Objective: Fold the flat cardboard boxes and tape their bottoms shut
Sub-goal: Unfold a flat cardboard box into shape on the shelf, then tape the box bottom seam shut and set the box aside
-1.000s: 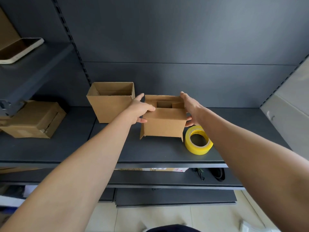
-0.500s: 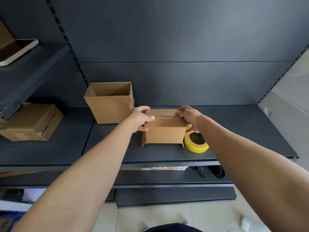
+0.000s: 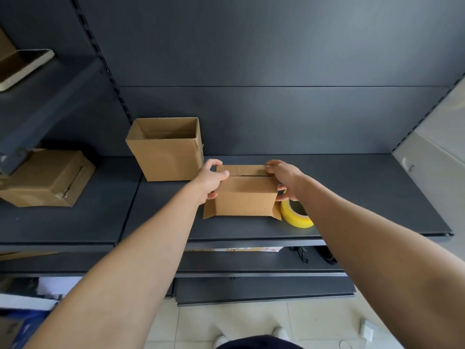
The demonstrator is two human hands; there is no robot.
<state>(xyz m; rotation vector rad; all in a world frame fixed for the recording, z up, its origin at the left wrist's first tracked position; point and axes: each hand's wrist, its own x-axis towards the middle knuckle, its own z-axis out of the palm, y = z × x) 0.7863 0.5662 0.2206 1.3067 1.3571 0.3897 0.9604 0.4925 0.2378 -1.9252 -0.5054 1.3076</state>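
Note:
A small brown cardboard box (image 3: pixel 245 197) stands on the dark shelf (image 3: pixel 163 222), its upper flaps folded shut with a thin seam between them. My left hand (image 3: pixel 210 178) grips the box's left upper corner, thumb on top and fingers curled round the side. At the right upper corner my right hand (image 3: pixel 285 178) holds the box, fingertips on the far flap, other fingers down the right side. A yellow tape roll (image 3: pixel 297 217) lies just right of the box, partly hidden by my right wrist. The box's lower side flaps splay out on the shelf.
An open folded box (image 3: pixel 166 149) stands upright just behind and left of the held box. Another box (image 3: pixel 45 177) lies further left on the shelf. The back panel (image 3: pixel 276 117) rises close behind. A lower shelf (image 3: pixel 251 263) holds dark items and cardboard.
The box's top flaps, open a second ago, are now folded flat and closed. Both hands moved down onto the upper corners.

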